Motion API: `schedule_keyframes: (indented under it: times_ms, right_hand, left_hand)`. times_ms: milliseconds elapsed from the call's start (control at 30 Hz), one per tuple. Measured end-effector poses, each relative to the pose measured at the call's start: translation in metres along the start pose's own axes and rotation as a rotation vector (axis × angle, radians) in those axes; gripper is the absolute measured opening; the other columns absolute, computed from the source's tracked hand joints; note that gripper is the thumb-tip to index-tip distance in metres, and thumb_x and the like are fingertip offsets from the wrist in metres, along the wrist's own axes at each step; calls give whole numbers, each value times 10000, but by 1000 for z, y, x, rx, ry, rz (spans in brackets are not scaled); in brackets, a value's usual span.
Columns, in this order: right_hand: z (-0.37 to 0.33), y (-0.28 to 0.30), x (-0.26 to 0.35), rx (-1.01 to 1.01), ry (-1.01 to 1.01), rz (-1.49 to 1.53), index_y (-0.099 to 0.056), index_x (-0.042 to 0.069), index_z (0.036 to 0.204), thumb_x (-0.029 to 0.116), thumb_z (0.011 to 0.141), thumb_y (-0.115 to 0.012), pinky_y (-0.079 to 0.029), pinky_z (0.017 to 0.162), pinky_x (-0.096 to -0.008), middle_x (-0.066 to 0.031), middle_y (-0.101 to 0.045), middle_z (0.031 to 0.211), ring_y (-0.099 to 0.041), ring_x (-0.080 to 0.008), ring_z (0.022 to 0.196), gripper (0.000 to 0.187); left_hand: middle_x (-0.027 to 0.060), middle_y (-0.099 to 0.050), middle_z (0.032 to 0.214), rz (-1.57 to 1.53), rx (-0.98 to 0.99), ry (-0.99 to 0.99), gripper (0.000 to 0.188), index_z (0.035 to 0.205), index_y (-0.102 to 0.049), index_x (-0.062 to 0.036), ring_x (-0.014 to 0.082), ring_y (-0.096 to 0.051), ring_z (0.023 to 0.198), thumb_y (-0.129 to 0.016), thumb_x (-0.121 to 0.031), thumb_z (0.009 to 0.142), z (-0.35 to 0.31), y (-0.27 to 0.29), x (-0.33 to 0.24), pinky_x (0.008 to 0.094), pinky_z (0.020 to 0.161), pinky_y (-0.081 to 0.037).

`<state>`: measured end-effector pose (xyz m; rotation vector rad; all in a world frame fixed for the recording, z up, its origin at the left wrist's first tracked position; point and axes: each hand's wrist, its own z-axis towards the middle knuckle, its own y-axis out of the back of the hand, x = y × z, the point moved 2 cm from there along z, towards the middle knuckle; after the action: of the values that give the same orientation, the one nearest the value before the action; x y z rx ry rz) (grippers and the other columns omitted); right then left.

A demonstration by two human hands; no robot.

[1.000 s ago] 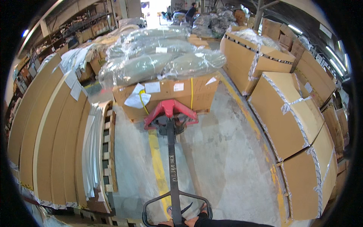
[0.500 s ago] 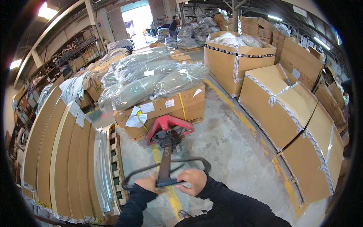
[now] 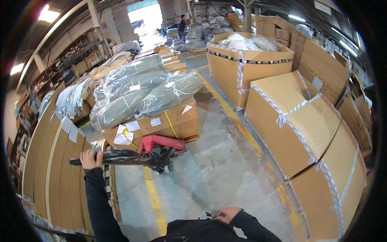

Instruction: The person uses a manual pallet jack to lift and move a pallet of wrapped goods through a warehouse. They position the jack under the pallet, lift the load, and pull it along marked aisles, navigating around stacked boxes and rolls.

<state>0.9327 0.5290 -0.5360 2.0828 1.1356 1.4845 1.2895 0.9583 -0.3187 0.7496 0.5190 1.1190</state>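
Observation:
My left hand [image 3: 91,159] is closed around the black loop handle [image 3: 121,156] of a red pallet jack [image 3: 163,141]. The handle is swung out to the left, over the edge of a pallet. Beyond the jack's red frame stands a strapped cardboard box [image 3: 183,115] with papers stuck on its side. Several long grey rolls in clear plastic [image 3: 139,90] lie on top of it. My right hand [image 3: 227,214] is off the handle, low in front of my body. Its fingers are mostly hidden, so whether they are closed does not show.
Upright cardboard panels [image 3: 58,173] stand close on the left. Large taped cartons [image 3: 298,125] line the right side past a yellow floor line [image 3: 236,117]. Farther back is an open carton [image 3: 248,66] full of plastic. A person [image 3: 182,28] stands near the bright doorway.
The jack's handle has swung to the left with my left hand on it. My right hand has let go and drawn back toward my body. The view has shifted slightly.

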Motion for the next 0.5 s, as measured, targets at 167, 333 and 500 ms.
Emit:
schedule_keyframes:
  times_ms: [167, 333, 500]
  right_hand:
    - [-33, 93, -88, -71, -274, -56, -644, 63, 914, 432, 816, -600, -506, 709, -415, -156, -665, 788, -644, -328, 785, 384]
    - [27, 173, -84, -305, -201, 161, -647, 65, 915, 375, 832, -606, -510, 685, -369, -122, -670, 779, -651, -289, 770, 324]
    - [127, 201, -107, -93, -9, 222, -656, 78, 907, 368, 845, -597, -508, 688, -345, -114, -674, 807, -654, -266, 759, 303]
  left_hand:
    - [38, -624, 1002, 106, -79, 105, 289, 893, -640, -138, 272, -527, 1038, -497, -389, 872, 42, -36, -24, 521, 997, -281]
    - [32, -624, 1042, 115, -166, 173, 297, 875, -651, -139, 252, -520, 1076, -457, -362, 906, 92, -69, -30, 516, 995, -278]
    - [64, -621, 1062, 36, -322, 207, 408, 800, -648, -83, 267, -528, 1079, -379, -356, 940, 151, -122, -13, 437, 973, -323]
